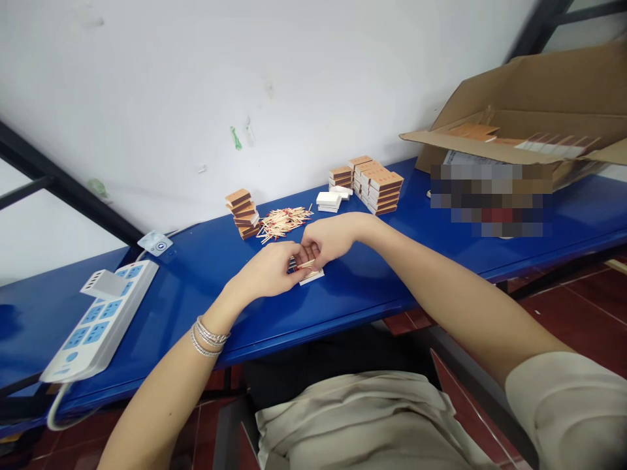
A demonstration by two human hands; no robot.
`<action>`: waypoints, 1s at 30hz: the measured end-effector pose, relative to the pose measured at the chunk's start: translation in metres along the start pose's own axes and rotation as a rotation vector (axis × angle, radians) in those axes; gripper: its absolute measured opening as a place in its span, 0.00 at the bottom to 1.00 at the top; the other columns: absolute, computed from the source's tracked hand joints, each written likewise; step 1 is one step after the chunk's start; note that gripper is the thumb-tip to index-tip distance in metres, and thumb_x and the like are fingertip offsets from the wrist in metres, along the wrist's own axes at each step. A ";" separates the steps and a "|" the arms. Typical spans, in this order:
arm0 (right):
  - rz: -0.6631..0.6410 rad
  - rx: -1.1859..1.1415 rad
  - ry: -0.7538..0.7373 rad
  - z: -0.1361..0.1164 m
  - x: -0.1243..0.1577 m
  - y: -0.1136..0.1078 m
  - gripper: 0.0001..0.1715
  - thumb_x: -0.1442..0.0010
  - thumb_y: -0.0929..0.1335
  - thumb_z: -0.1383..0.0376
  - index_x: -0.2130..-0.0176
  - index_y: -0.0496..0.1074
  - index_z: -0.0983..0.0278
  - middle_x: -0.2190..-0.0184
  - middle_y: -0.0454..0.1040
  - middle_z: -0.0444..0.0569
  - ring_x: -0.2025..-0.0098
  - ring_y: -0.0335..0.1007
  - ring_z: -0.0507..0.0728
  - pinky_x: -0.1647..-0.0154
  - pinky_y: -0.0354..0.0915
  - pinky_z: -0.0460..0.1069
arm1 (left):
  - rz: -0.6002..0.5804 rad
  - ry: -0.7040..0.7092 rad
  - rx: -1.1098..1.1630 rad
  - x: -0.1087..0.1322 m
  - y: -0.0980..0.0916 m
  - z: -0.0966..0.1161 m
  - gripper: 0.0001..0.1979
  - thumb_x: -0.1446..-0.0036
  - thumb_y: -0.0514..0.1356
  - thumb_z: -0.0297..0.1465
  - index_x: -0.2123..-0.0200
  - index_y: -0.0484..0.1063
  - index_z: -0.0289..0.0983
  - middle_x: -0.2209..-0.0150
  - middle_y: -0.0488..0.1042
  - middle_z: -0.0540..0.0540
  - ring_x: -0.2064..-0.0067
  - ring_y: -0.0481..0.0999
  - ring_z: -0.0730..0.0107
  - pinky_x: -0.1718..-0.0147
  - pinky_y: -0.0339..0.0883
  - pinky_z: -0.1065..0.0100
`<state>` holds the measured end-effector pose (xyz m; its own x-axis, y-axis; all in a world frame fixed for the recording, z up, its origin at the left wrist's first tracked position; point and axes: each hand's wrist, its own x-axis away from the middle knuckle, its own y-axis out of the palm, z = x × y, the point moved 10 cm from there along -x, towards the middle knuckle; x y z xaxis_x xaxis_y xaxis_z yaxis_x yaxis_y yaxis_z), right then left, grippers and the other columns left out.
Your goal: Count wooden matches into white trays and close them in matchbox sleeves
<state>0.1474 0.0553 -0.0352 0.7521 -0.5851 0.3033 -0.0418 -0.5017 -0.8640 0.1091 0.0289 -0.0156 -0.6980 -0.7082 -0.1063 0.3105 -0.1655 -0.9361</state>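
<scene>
Matches, slim pale wooden sticks with red heads, lie between the fingertips of both hands, just over a small white rectangular tray that rests near the front edge of the blue table. The left hand comes in from the left with its thumb by the tray's near side; the right hand arches over from the right, fingertips bent down at the sticks' right end. Both hands are curled inward, but whether each one grips the sticks or only steadies them cannot be told, since the fingers overlap. A strip of blue surface runs between the tray and the front edge.

Just beyond the hands, toward the back edge, a loose heap of red-tipped wooden matches spreads out. An uneven stack of brown-and-white cardboard matchboxes stands close on its left. To its right, past a gap, sit some white rectangular trays, and behind and right of those a block of stacked orange-brown matchboxes.

Blue surface separates that block from a large open brown cardboard carton at the right end, by the back edge. A wider stretch lies between the left hand and a long white power strip with blue sockets, set slantwise at the left, its lower end close to the front edge.
</scene>
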 end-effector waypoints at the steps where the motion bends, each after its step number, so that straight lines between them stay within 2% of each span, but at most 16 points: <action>1: -0.001 0.007 0.001 0.000 0.000 0.000 0.06 0.49 0.72 0.66 0.69 0.77 0.68 0.73 0.77 0.46 0.72 0.68 0.52 0.71 0.57 0.47 | 0.002 0.009 -0.008 0.000 0.000 0.000 0.08 0.42 0.60 0.36 0.67 0.73 0.37 0.68 0.76 0.47 0.70 0.71 0.69 0.70 0.62 0.68; 6: -0.016 0.028 0.014 0.001 -0.002 0.002 0.09 0.49 0.72 0.63 0.67 0.77 0.68 0.71 0.77 0.46 0.71 0.68 0.52 0.70 0.57 0.47 | -0.005 0.047 -0.020 0.001 -0.004 -0.002 0.07 0.44 0.62 0.35 0.65 0.74 0.36 0.66 0.77 0.47 0.68 0.72 0.69 0.68 0.63 0.68; 12: -0.005 -0.015 0.018 0.006 0.000 -0.002 0.18 0.52 0.75 0.57 0.63 0.77 0.66 0.70 0.77 0.45 0.69 0.68 0.53 0.69 0.57 0.47 | -0.062 0.034 0.069 0.004 -0.008 -0.009 0.11 0.42 0.60 0.38 0.64 0.75 0.36 0.68 0.77 0.49 0.73 0.70 0.73 0.73 0.63 0.70; 17: -0.004 -0.029 0.066 0.010 0.004 -0.006 0.24 0.58 0.78 0.57 0.62 0.76 0.66 0.71 0.77 0.44 0.69 0.69 0.53 0.69 0.57 0.47 | -0.038 0.000 0.060 0.003 -0.014 -0.017 0.08 0.42 0.58 0.32 0.63 0.75 0.36 0.67 0.77 0.49 0.72 0.71 0.73 0.71 0.64 0.71; 20: -0.009 -0.024 0.066 0.009 0.003 -0.005 0.22 0.57 0.78 0.58 0.63 0.76 0.66 0.71 0.77 0.44 0.69 0.69 0.53 0.69 0.57 0.47 | -0.016 -0.020 -0.020 0.003 -0.018 -0.023 0.08 0.44 0.57 0.29 0.63 0.75 0.36 0.68 0.77 0.49 0.73 0.70 0.73 0.70 0.64 0.69; 23: -0.020 -0.019 0.060 0.008 0.001 -0.001 0.17 0.54 0.76 0.61 0.64 0.76 0.66 0.71 0.78 0.45 0.69 0.70 0.53 0.69 0.57 0.47 | -0.007 -0.068 -0.108 0.004 -0.021 -0.032 0.09 0.46 0.57 0.28 0.62 0.74 0.37 0.68 0.77 0.49 0.72 0.72 0.71 0.70 0.64 0.69; 26: -0.027 -0.011 0.064 0.007 -0.001 0.002 0.12 0.52 0.75 0.62 0.66 0.76 0.66 0.71 0.78 0.45 0.70 0.70 0.52 0.70 0.57 0.47 | -0.051 -0.121 -0.166 0.006 -0.020 -0.042 0.10 0.47 0.57 0.28 0.61 0.73 0.37 0.66 0.77 0.48 0.69 0.73 0.68 0.69 0.64 0.67; 30: -0.018 0.000 0.074 0.005 -0.001 0.002 0.11 0.51 0.74 0.62 0.67 0.76 0.66 0.71 0.77 0.44 0.71 0.69 0.51 0.71 0.57 0.47 | -0.115 -0.177 -0.201 0.008 -0.016 -0.050 0.10 0.45 0.57 0.31 0.59 0.73 0.36 0.65 0.77 0.46 0.67 0.74 0.65 0.68 0.65 0.65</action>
<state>0.1497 0.0583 -0.0393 0.7021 -0.6215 0.3475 -0.0286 -0.5122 -0.8584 0.0662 0.0596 -0.0183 -0.5919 -0.8045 0.0484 0.0892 -0.1251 -0.9881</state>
